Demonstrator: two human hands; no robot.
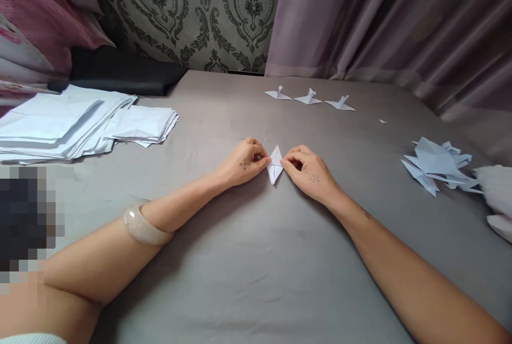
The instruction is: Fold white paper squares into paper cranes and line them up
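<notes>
A small folded white paper (pixel 274 167), diamond-shaped with a crease across its middle, is upright or lying between my two hands; its exact tilt I cannot tell. My left hand (pixel 246 162) pinches its left corner between thumb and fingers. At the right corner, my right hand (pixel 307 169) grips it the same way. Both hands are closed, with the other fingers curled in. The upper and lower points of the paper stick out free.
Three folded paper birds (pixel 308 96) stand in a row at the back. Stacked paper sheets (pixel 60 125) and a smaller pile (pixel 142 122) lie left. A heap of folded paper (pixel 442 165) is on the right, beside white cloth (pixel 496 189). Black fabric (pixel 124 69) lies at the back left.
</notes>
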